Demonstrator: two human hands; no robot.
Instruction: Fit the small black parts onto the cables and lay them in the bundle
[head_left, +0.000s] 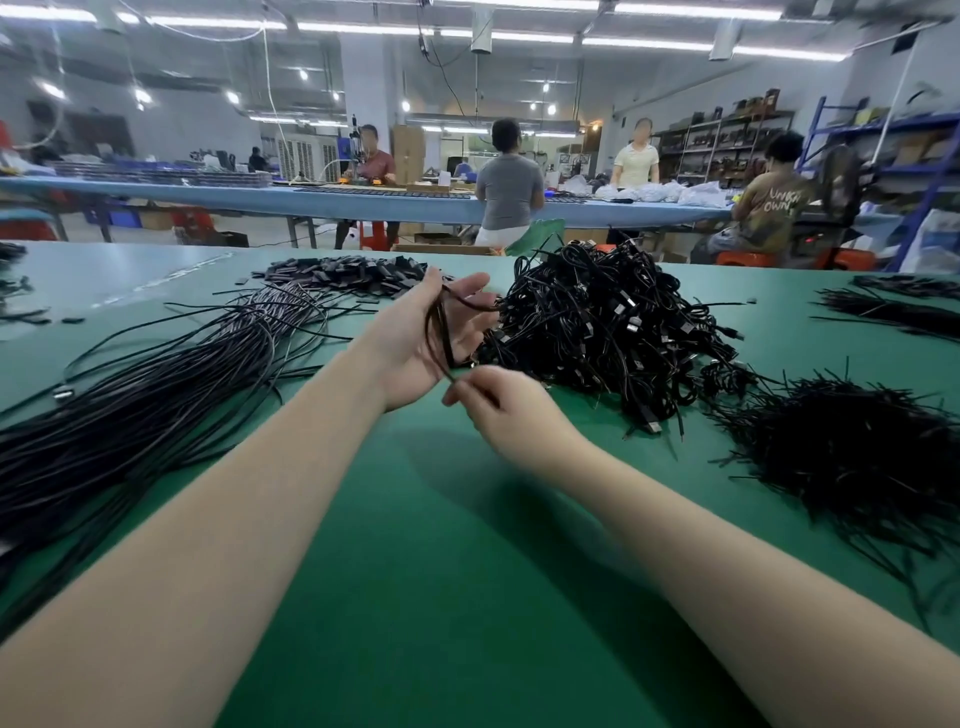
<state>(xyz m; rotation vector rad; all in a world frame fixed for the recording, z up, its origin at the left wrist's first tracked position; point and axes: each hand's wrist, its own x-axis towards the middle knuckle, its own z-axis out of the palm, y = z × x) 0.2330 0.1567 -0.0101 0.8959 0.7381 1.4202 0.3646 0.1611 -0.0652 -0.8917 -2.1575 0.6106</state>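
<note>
Black cables (613, 332) and small black parts (353, 273) lie on a plain green table (441, 571).

I take the long blue-topped workbench (363, 200) across the room as my landmark. Behind it sits a person in a dark red shirt (375, 163); on its near side stands a person in a grey shirt (508, 189). Further right, behind it, stands a person in a pale yellow shirt (635, 163), with white plastic bags (670, 192) heaped on the bench just beside. Right of its end rise blue metal shelving racks (883, 150).
</note>
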